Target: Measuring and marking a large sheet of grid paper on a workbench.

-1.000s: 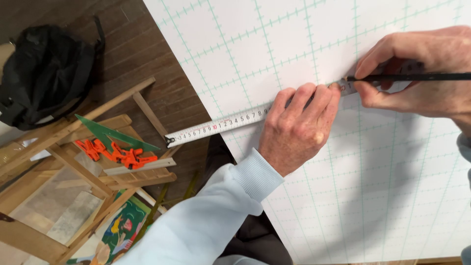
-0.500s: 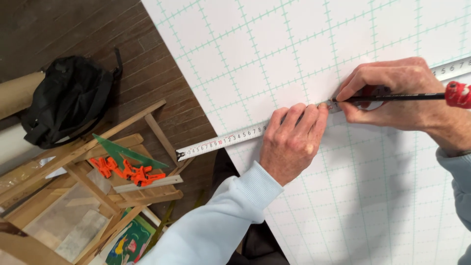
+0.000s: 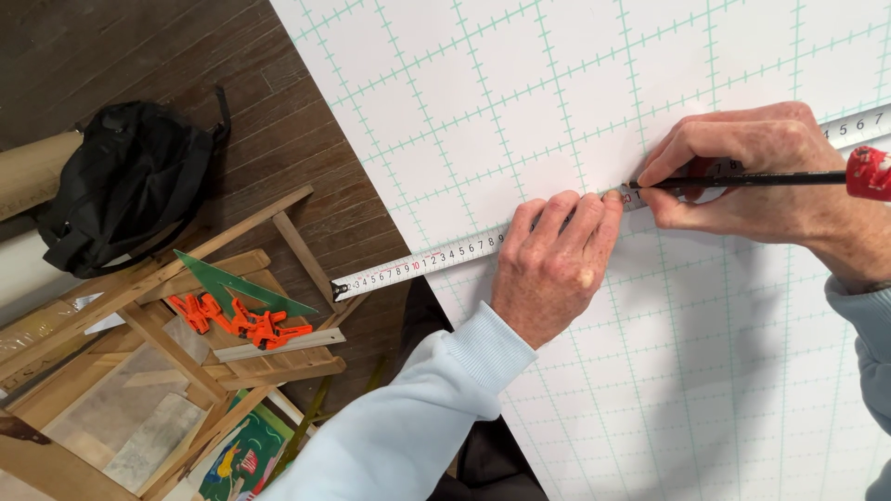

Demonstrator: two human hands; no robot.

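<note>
A white measuring tape (image 3: 422,263) lies stretched across a white cutting mat with a green grid (image 3: 575,102); its hooked end juts past the mat's left edge. My left hand (image 3: 553,267) presses flat on the tape, fingers together. My right hand (image 3: 756,172) holds a black pencil with a red end (image 3: 770,179), its tip touching the mat at the tape's edge just beyond my left fingertips. Both arms wear light blue sleeves.
Left of the mat is dark wood floor with a black bag (image 3: 125,190), a wooden frame rack (image 3: 158,343) carrying orange clamps (image 3: 237,320), a green set square (image 3: 232,283) and a metal ruler (image 3: 278,344). A cardboard tube (image 3: 32,172) lies at far left.
The view has shifted, so both hands and the tape sit further right and lower in the frame. The hands keep the same grip on tape and pencil.
</note>
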